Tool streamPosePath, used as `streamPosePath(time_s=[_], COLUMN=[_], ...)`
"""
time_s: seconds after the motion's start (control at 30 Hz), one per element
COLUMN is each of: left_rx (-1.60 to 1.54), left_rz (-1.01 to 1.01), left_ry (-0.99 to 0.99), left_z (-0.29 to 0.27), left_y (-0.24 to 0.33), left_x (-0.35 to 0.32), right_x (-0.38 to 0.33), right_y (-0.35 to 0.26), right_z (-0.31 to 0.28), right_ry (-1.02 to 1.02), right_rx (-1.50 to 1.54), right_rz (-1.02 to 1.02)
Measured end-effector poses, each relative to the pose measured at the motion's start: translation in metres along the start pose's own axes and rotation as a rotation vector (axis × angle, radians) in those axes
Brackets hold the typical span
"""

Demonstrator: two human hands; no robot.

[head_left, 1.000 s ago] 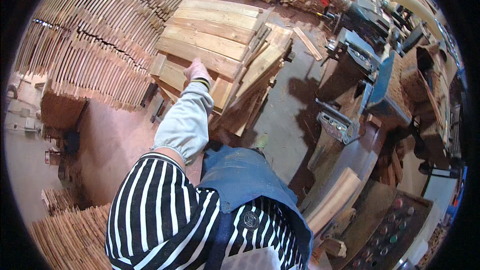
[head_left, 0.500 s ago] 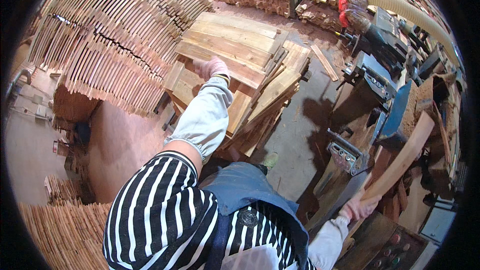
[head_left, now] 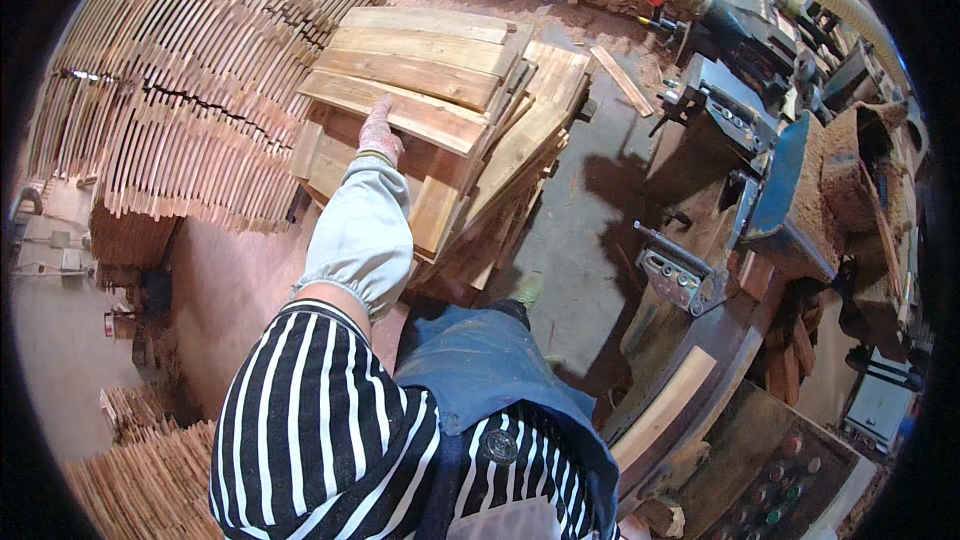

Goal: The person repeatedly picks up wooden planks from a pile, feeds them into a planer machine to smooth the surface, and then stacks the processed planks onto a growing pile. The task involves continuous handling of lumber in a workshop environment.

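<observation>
My left hand (head_left: pixel 380 132), in a pinkish, dusty glove, is closed on the near edge of a wooden board (head_left: pixel 440 122) on top of a pile. One digit lies over the board's upper face; the other fingers are mostly hidden. More flat boards (head_left: pixel 420 42) lie side by side behind it. At the lower right, a pale, slightly curved wooden strip (head_left: pixel 668 402) rests along the dark machine bed (head_left: pixel 728 332). No clear part of my right hand shows; it has passed below the picture's lower edge, beside the blue apron (head_left: pixel 500 365).
Tall stacks of curved wooden strips (head_left: pixel 190 90) stand at the left. On the right is a machine with metal guides (head_left: pixel 680 275), a blue chute (head_left: pixel 785 175) heaped with sawdust and a button panel (head_left: pixel 790 480). A loose strip (head_left: pixel 622 80) lies on the floor.
The curved strip that my right hand held has come down and nearer, onto the machine bed; that hand has dropped from sight. My left hand stays at the top board as the view shifts.
</observation>
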State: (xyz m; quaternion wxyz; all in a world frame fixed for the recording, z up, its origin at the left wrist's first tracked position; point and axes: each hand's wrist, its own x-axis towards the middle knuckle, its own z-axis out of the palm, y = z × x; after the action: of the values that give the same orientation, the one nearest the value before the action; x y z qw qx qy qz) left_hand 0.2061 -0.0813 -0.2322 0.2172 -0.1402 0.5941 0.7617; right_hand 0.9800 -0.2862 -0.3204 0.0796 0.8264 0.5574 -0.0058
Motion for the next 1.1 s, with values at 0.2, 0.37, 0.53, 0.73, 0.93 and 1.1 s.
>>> streamPosePath(time_s=[0.2,0.37,0.53,0.73,0.93,1.1], left_rx=[0.049,-0.043,0.179,0.37,0.597,0.809], left_rz=[0.005,0.012,-0.042,-0.238,-0.326,0.522], left_ry=[-0.163,-0.545,-0.72,-0.981,-1.307,-0.752], left_z=[-0.028,-0.011,0.022,0.044,0.031,0.048], left_y=[0.005,-0.002,-0.049,-0.163,-0.159,-0.1], left_x=[-0.063,-0.144,-0.213,-0.389,-0.409,-0.146], right_x=[0.089,0.246,0.263,0.11,0.057,-0.04], right_y=[-0.04,-0.089,-0.179,-0.211,-0.057,0.047], right_z=[-0.022,0.003,-0.068,-0.193,-0.113,-0.05], right_ry=[0.175,0.359,0.253,0.257,0.05,-0.035], right_rx=[-0.034,0.049,0.176,0.527,0.513,0.226], right_rz=[-0.081,-0.335,-0.567,-0.896,-0.285,0.068])
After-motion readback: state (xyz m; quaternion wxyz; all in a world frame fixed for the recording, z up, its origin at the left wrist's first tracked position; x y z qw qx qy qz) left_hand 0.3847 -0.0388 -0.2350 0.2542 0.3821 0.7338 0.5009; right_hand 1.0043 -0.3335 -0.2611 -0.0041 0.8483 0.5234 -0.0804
